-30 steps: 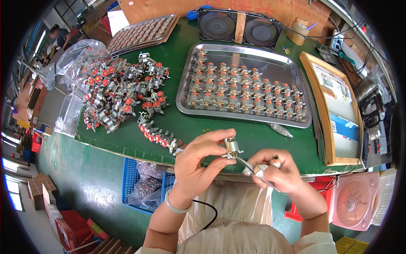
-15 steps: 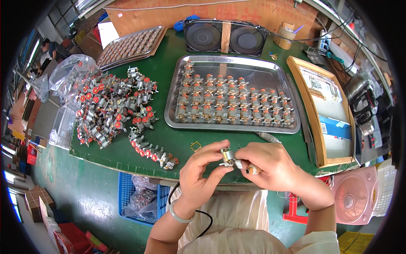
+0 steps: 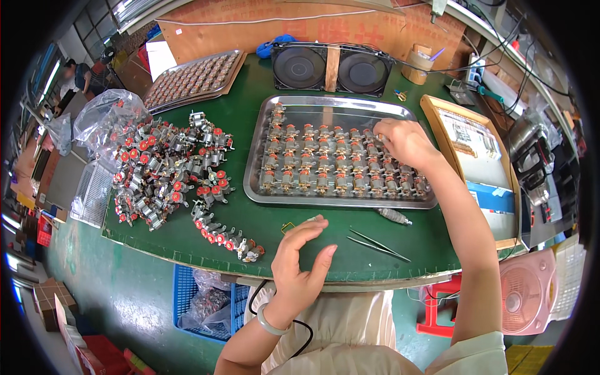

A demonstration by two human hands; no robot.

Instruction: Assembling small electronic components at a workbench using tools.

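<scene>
My right hand (image 3: 405,142) reaches over the metal tray (image 3: 325,201), its thumb and fingers closed together above the rear of the right-hand rows. Small cylindrical metal components (image 3: 322,181) with orange-red ends stand there in rows; what my fingertips pinch is hidden by the hand. My left hand (image 3: 299,259) hovers over the table's front edge, fingers apart and holding nothing. Metal tweezers (image 3: 380,246) lie on the green table to its right. Close beyond my left fingers is a small yellow wire frame (image 3: 287,227).
A heap of loose components (image 3: 156,169) covers the table's left, with a curved line of them (image 3: 219,236) in front. Behind stand a second full tray (image 3: 197,76) and two black speaker-like units (image 3: 300,67). A wooden-framed board (image 3: 484,197) and a grey cylindrical piece (image 3: 394,216) are at right.
My hands have parted from the component they held together. My right hand has moved up and right to the tray, while the left has opened. Tweezers now show on the table.
</scene>
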